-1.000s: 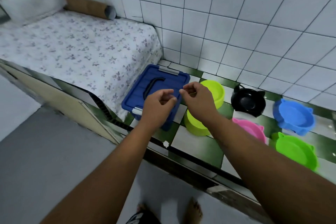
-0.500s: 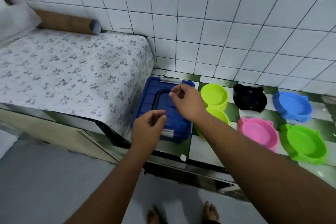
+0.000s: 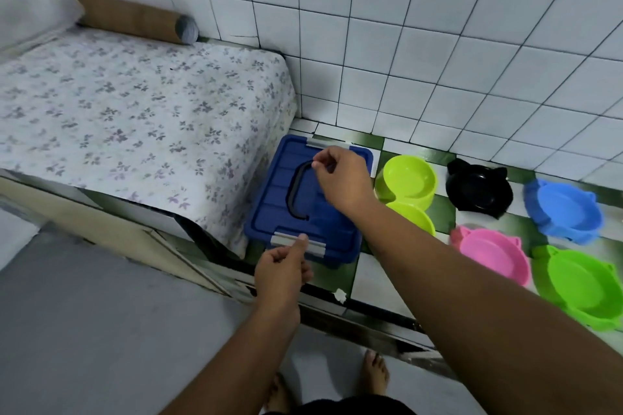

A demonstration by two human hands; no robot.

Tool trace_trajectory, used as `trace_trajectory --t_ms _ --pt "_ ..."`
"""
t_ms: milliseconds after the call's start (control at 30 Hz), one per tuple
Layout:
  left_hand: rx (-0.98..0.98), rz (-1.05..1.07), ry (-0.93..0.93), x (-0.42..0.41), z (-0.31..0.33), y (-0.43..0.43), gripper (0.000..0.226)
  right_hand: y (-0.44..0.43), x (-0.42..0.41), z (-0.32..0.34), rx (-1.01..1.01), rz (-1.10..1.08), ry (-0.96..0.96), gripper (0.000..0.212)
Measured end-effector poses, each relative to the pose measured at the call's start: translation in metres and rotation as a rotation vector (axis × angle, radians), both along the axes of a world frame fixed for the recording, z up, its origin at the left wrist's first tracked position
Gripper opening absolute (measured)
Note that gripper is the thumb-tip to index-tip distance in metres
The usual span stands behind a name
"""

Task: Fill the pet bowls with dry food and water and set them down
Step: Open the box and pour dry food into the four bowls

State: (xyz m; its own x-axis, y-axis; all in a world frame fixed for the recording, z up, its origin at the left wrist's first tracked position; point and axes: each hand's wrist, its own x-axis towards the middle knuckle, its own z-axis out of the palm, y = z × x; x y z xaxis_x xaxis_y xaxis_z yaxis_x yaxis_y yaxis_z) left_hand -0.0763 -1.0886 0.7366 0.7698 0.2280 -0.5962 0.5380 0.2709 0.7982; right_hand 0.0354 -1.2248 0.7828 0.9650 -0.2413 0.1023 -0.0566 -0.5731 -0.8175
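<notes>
A blue lidded storage box [image 3: 269, 222] with a black handle [image 3: 293, 192] sits on the tiled ledge beside the bed. My left hand [image 3: 281, 274] is at its near side, fingers curled, thumb on the near grey latch [image 3: 286, 241]. Fingers curled, my right hand [image 3: 344, 178] hovers over the far half of the lid, fingertips just short of the far latch [image 3: 318, 143]. To the right lie empty pet bowls: two lime ones [image 3: 409, 178], a black one [image 3: 478, 192], a blue one [image 3: 566, 212], a pink one [image 3: 492, 256] and a green one [image 3: 580, 286].
A floral mattress [image 3: 135, 104] fills the left, with a cardboard tube [image 3: 135, 15] and a pillow [image 3: 30, 10] at the white tiled wall. The ledge drops at a worn front edge [image 3: 371, 313] to the grey floor where my bare feet [image 3: 374, 371] stand.
My hands have parted from the middle of the lid. The left went back to the near latch and the right went toward the far latch. The view shifted right, showing more bowls.
</notes>
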Motion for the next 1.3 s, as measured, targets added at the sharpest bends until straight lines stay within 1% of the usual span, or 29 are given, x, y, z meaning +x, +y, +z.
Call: trace_trajectory --t_ms 133,200,333,433,533,600,733,867,967,1200,1300 --pt "-0.02 0.093 0.01 0.003 -0.002 -0.015 0.039 -0.016 0.01 -0.003 -0.027 0.048 0.028 0.007" --pt "-0.009 0.14 0.016 0.004 -0.002 -0.02 0.04 -0.024 0.016 -0.002 -0.062 0.068 0.01 0.008" --pt "0.057 0.205 0.029 0.006 -0.002 -0.03 0.044 -0.038 0.038 -0.004 -0.198 0.113 -0.05 0.01" --pt "0.067 0.248 0.054 0.009 -0.003 -0.03 0.043 -0.046 0.056 -0.008 -0.309 0.14 -0.013 0.017" --pt "0.064 0.277 0.078 0.012 -0.002 -0.026 0.043 -0.051 0.07 -0.012 -0.476 0.187 0.009 0.026" --pt "0.073 0.293 0.087 0.013 0.0 -0.025 0.04 -0.053 0.08 -0.016 -0.538 0.218 0.035 0.029" --pt "0.081 0.303 0.102 0.017 0.007 -0.027 0.034 -0.05 0.091 -0.023 -0.59 0.263 0.083 0.021" --pt "0.086 0.303 0.112 0.016 0.011 -0.025 0.033 -0.049 0.096 -0.026 -0.612 0.294 0.075 0.018" --pt "0.11 0.286 0.111 0.015 0.013 -0.025 0.031 -0.05 0.101 -0.023 -0.718 0.349 0.073 0.015" --pt "0.121 0.263 0.122 0.018 0.012 -0.024 0.029 -0.046 0.095 -0.016 -1.006 0.441 0.046 0.018" --pt "0.133 0.256 0.134 0.019 0.014 -0.023 0.027 -0.044 0.093 -0.013 -1.076 0.469 0.033 0.021"
